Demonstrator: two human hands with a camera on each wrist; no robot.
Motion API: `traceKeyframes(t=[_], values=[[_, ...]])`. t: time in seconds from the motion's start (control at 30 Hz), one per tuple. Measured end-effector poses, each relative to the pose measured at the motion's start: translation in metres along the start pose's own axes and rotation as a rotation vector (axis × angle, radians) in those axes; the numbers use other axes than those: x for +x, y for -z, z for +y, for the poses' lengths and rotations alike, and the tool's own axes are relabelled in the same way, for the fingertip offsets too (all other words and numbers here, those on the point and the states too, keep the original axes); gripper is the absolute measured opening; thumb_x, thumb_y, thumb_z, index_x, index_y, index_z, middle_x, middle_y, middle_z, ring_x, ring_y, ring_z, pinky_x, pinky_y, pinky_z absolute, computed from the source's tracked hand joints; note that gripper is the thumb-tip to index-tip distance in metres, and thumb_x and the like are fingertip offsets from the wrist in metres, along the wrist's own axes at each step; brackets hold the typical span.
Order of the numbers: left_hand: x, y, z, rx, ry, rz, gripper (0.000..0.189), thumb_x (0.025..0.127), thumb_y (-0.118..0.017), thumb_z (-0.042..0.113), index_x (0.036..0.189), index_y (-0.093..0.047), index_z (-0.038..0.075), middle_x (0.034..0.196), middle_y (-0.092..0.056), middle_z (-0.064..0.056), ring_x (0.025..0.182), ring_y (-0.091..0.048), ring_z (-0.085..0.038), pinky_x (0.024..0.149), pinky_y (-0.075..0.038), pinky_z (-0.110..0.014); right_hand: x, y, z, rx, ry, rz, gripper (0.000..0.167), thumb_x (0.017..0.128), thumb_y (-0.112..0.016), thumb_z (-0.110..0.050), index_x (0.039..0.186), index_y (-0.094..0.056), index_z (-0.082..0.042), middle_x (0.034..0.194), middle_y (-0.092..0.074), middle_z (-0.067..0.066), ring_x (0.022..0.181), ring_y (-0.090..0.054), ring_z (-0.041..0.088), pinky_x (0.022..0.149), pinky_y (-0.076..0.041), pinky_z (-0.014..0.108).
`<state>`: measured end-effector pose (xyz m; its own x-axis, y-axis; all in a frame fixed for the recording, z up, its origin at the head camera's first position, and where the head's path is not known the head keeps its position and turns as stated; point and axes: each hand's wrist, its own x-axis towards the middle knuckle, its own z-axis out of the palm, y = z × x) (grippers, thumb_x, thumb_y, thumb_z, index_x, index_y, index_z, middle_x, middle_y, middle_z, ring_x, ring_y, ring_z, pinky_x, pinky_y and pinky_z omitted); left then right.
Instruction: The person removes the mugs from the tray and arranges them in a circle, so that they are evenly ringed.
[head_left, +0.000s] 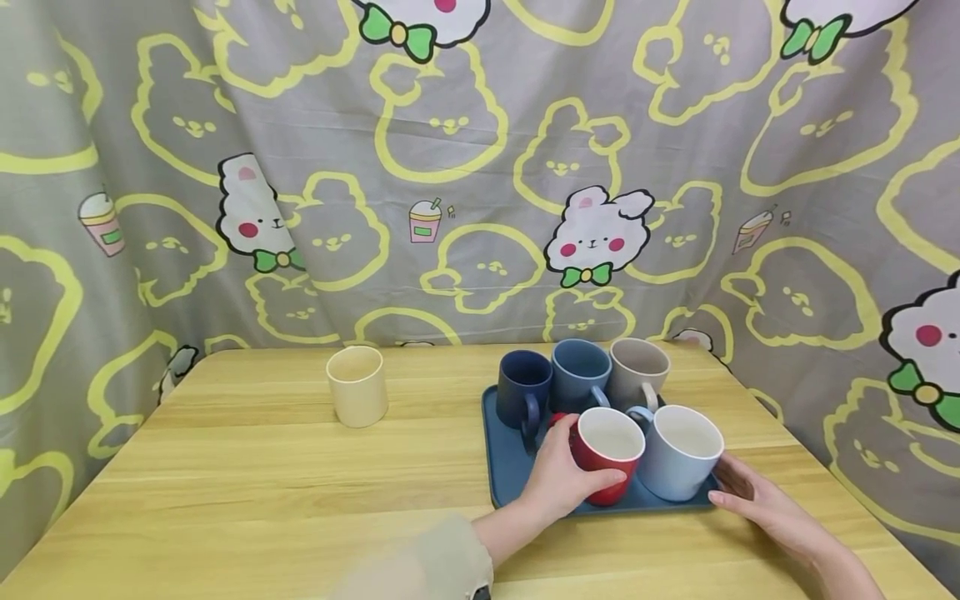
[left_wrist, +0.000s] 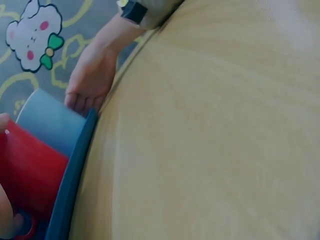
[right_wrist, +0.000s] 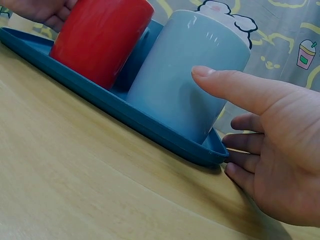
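A blue tray (head_left: pixel 504 471) on the table carries several mugs. In its front row, my left hand (head_left: pixel 557 477) grips a red mug (head_left: pixel 609 487) with a white inside, thumb on the near side and fingers behind. Beside it stands a light blue mug (head_left: pixel 675 467). My right hand (right_wrist: pixel 280 145) is at the tray's right front corner, next to the light blue mug. Its fingers and thumb are extended, and the fingertips are at the tray's edge; whether they touch cannot be told. The left fingers are mostly out of the left wrist view.
A navy mug (head_left: pixel 519 396), a medium blue mug (head_left: pixel 579 379) and a grey mug (head_left: pixel 636 373) form the tray's back row. A cream cup (head_left: pixel 358 396) stands apart on the wooden table (head_left: pixel 262 492), left of the tray. A patterned curtain (head_left: pixel 480 200) hangs behind.
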<state>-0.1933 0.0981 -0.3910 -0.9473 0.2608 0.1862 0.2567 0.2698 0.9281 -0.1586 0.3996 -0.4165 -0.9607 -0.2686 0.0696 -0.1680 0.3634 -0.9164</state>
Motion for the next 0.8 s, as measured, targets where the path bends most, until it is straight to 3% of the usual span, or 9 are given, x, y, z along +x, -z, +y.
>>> traceKeyframes(t=[0.1,0.17,0.23,0.33,0.4,0.57,0.8], values=[[-0.002,-0.009,0.002,0.036,-0.002,0.054,0.079,0.065,-0.084,0.032,0.129,-0.041,0.014,0.118,-0.049,0.001,0.108,-0.046,-0.019,0.079,-0.050,-0.035,-0.001,0.001,0.003,0.000,0.025,0.004,0.065,0.093,-0.048,0.001,0.136,-0.005,0.022,0.136,-0.005,0.048,0.106,-0.032,-0.022,0.084,-0.034,0.007],[-0.003,-0.015,0.003,0.061,-0.004,0.092,0.081,0.064,-0.084,0.034,0.129,-0.040,0.014,0.118,-0.047,0.002,0.108,-0.045,-0.018,0.079,-0.050,-0.035,-0.001,0.001,0.005,-0.001,0.040,0.010,0.064,0.093,-0.048,0.002,0.136,-0.005,0.022,0.140,-0.016,0.039,0.107,-0.033,-0.022,0.085,-0.034,0.006],[-0.004,-0.021,0.003,0.073,-0.006,0.132,0.083,0.063,-0.085,0.034,0.130,-0.039,0.014,0.119,-0.046,0.002,0.108,-0.044,-0.018,0.080,-0.050,-0.036,-0.002,0.001,0.007,0.004,0.057,0.017,0.064,0.092,-0.049,0.002,0.136,-0.006,0.022,0.142,-0.030,0.016,0.108,-0.033,-0.021,0.086,-0.033,0.006],[-0.003,-0.028,0.003,0.077,-0.009,0.190,0.086,0.062,-0.086,0.033,0.130,-0.038,0.012,0.120,-0.045,0.001,0.109,-0.043,-0.019,0.083,-0.049,-0.037,-0.001,0.000,0.009,0.021,0.078,0.021,0.065,0.092,-0.049,0.003,0.136,-0.005,0.022,0.127,-0.035,-0.021,0.109,-0.034,-0.020,0.086,-0.033,0.006],[-0.002,-0.032,0.003,0.079,-0.011,0.220,0.086,0.062,-0.086,0.033,0.130,-0.038,0.011,0.121,-0.045,0.001,0.110,-0.043,-0.019,0.084,-0.048,-0.039,-0.001,0.000,0.010,0.037,0.090,0.019,0.066,0.091,-0.050,0.004,0.135,-0.004,0.023,0.120,-0.035,-0.033,0.109,-0.035,-0.020,0.086,-0.033,0.006],[0.000,-0.035,0.002,0.099,-0.026,0.260,0.085,0.061,-0.086,0.035,0.128,-0.040,0.011,0.118,-0.047,0.000,0.108,-0.044,-0.019,0.085,-0.047,-0.039,-0.001,-0.002,0.010,0.043,0.105,0.024,0.066,0.091,-0.050,0.005,0.133,-0.004,0.026,0.118,-0.036,-0.036,0.108,-0.036,-0.020,0.085,-0.034,0.006],[0.003,-0.030,0.000,0.093,-0.013,0.224,0.082,0.060,-0.086,0.035,0.125,-0.041,0.014,0.115,-0.046,0.004,0.106,-0.045,-0.016,0.079,-0.050,-0.034,0.000,-0.001,0.010,0.034,0.086,0.026,0.066,0.091,-0.050,0.003,0.134,-0.005,0.024,0.119,-0.035,-0.033,0.108,-0.035,-0.020,0.086,-0.033,0.006]])
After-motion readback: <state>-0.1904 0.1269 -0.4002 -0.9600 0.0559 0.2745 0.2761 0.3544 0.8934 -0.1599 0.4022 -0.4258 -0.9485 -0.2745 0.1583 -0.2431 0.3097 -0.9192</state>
